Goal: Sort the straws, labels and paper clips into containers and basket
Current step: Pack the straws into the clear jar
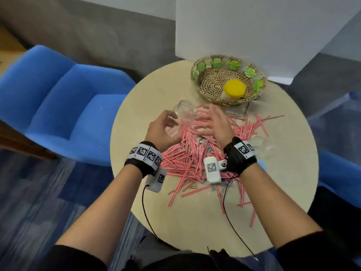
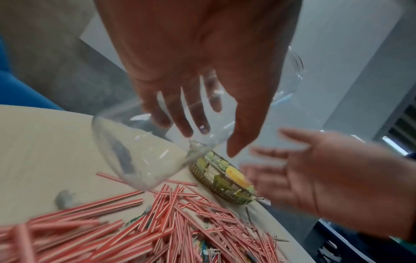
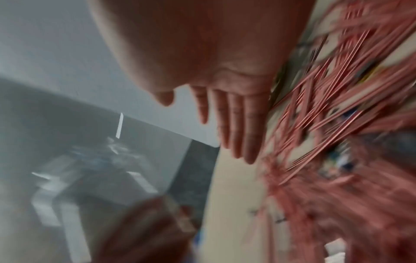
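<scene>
Black sleeves (image 1: 320,253), round beige table (image 1: 195,222)

Clear glossy jar (image 1: 180,116), woven wicker basket (image 1: 203,73), matt tabletop (image 1: 195,222)

I see red-and-white striped straws (image 1: 187,159) heaped on a pale beige round table (image 1: 195,222). The woven basket (image 1: 213,61) is tan, its rim dotted with green leaf shapes, and in it sits a jar with a bright yellow lid (image 1: 234,89). The jar (image 1: 180,114) by my hands is clear glass. The armchair (image 1: 58,106) is vivid blue. My wristbands (image 1: 145,154) are black, bearing black-and-white square markers.
</scene>
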`<state>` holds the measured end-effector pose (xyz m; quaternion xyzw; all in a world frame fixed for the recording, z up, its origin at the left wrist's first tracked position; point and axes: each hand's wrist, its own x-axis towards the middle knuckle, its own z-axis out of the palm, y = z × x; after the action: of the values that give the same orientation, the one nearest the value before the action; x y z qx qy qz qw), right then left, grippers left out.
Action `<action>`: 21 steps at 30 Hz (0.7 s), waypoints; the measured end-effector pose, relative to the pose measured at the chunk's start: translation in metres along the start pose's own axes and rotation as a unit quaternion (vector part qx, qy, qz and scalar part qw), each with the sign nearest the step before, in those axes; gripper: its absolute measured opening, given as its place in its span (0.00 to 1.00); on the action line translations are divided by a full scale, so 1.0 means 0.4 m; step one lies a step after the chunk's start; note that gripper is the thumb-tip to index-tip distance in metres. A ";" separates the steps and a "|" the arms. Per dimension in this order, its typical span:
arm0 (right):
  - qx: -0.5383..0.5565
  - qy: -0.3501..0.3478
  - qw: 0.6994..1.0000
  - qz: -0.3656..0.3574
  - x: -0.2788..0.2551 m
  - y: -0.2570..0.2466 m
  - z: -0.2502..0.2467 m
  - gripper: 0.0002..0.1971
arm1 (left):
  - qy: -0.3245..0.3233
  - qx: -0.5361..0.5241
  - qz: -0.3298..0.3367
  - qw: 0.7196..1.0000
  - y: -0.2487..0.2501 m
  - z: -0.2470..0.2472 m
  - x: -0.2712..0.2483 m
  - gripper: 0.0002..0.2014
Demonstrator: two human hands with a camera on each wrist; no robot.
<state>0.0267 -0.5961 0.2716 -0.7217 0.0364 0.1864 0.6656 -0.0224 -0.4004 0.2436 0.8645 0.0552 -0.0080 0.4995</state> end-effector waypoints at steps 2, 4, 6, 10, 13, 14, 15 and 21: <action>-0.249 0.004 0.963 0.104 0.014 0.064 -0.003 0.24 | 0.043 -0.001 -0.016 0.999 -0.016 -0.002 -0.020 0.29; -0.496 -0.074 0.847 0.178 0.013 0.136 0.011 0.30 | 0.058 0.003 -0.039 0.998 -0.039 -0.008 -0.035 0.31; -0.533 -0.090 0.807 0.236 0.008 0.201 0.046 0.48 | 0.059 0.004 -0.060 0.996 -0.069 -0.018 -0.043 0.32; -0.595 -0.040 0.770 0.227 0.008 0.282 0.117 0.72 | 0.042 -0.005 -0.078 0.996 -0.122 -0.042 -0.050 0.32; -0.571 0.007 0.795 0.206 0.022 0.306 0.135 0.67 | 0.038 -0.017 -0.089 0.995 -0.148 -0.061 -0.050 0.32; -0.551 0.019 0.809 0.202 0.025 0.305 0.136 0.63 | 0.038 -0.020 -0.092 0.995 -0.156 -0.067 -0.050 0.32; -0.525 0.039 0.827 0.198 0.028 0.301 0.136 0.57 | 0.039 -0.023 -0.094 0.995 -0.161 -0.072 -0.050 0.32; -0.461 0.072 0.868 0.169 0.014 0.283 0.127 0.42 | 0.019 -0.031 -0.105 0.994 -0.177 -0.072 -0.053 0.31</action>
<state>-0.0132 -0.5580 0.1604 -0.9406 0.1154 0.2393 0.2114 -0.0520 -0.3423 0.1981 0.8381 0.1550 -0.0422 0.5213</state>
